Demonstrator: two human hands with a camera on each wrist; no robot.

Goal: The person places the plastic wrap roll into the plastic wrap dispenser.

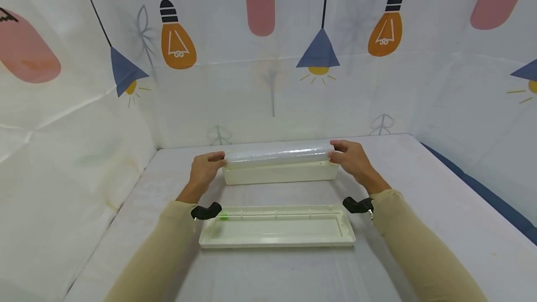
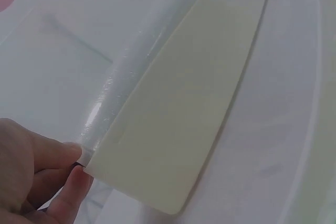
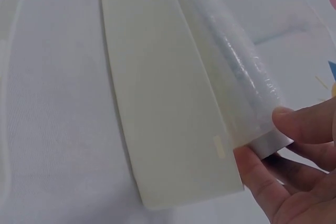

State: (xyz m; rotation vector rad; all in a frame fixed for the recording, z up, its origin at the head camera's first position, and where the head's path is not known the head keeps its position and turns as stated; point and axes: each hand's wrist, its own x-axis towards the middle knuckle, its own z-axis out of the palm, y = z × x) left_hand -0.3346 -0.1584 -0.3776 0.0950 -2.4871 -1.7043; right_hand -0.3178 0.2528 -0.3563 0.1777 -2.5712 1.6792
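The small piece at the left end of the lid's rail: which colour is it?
The small piece is bright green; the head view shows it best.

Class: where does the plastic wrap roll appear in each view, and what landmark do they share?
Head: plastic wrap roll, just below centre, between left hand and right hand.
Left wrist: roll slants from lower left to top edge.
Right wrist: roll slants from top centre to lower right.
Shared landmark: the long cream box alongside the roll.
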